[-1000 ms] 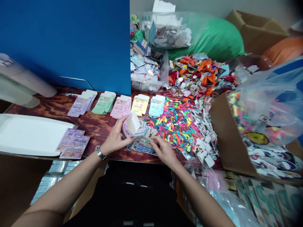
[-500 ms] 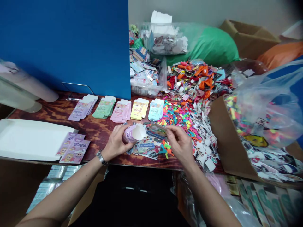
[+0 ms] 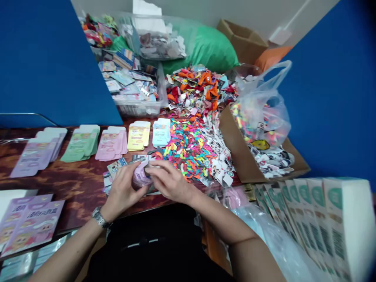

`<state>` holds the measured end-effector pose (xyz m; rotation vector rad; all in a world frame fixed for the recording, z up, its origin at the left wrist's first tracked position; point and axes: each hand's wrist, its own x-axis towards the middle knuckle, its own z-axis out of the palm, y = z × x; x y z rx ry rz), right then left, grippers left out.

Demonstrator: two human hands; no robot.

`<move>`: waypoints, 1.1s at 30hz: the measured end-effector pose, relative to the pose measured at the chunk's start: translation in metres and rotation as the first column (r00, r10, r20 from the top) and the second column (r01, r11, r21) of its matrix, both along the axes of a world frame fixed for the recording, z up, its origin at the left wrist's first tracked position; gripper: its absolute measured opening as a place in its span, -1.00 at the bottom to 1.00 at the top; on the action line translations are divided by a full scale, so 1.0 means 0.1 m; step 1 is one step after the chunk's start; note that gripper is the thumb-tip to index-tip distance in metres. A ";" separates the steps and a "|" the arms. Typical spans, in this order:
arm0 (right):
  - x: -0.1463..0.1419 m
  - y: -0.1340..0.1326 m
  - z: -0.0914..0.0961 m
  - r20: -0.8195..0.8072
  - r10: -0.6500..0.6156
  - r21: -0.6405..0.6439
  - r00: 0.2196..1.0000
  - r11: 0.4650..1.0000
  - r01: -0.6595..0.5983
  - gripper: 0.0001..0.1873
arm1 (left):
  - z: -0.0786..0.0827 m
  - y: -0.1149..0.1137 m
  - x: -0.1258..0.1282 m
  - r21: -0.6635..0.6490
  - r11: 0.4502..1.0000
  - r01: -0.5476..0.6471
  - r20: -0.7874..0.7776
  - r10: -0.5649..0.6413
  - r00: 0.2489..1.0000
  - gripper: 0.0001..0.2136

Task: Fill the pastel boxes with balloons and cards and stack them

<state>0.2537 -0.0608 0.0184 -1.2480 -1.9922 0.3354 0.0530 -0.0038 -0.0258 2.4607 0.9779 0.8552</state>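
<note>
Just below and left of the frame's centre, the purple printed carton (image 3: 140, 177) could crease if the left hand (image 3: 123, 190) squeezes harder, or tear if the right hand (image 3: 169, 181) pushes askew. The left curls around it; the right's fingers bunch at its edge, their contents hidden. Beyond, a stray knuckle could scatter the loose neon pieces (image 3: 190, 147) right of centre.

Reddish-brown, dark-streaked tabletop (image 3: 79, 184) beneath the grip; upright blue panel (image 3: 53, 66) beyond the grip to its left; second blue panel (image 3: 335, 102) well to its right; pale grey wall (image 3: 199, 9) between the panels, farthest beyond the grip.
</note>
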 end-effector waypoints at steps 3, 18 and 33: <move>0.48 -0.16 -0.01 0.019 -0.166 -0.021 0.986 0.986 0.166 -0.64 | -0.02 0.03 0.00 -0.047 0.999 -0.014 -0.001 0.014 1.000 -0.35; 1.72 -0.56 -0.64 0.545 -0.482 -0.336 0.686 0.623 0.706 -0.78 | -0.05 0.00 0.16 -0.024 0.998 0.063 -0.015 -0.063 0.998 -0.38; 1.83 -0.48 -0.71 0.411 -0.585 -0.396 0.700 0.577 0.714 -0.73 | -0.06 0.01 0.15 -0.060 0.994 0.086 -0.018 -0.087 0.996 -0.37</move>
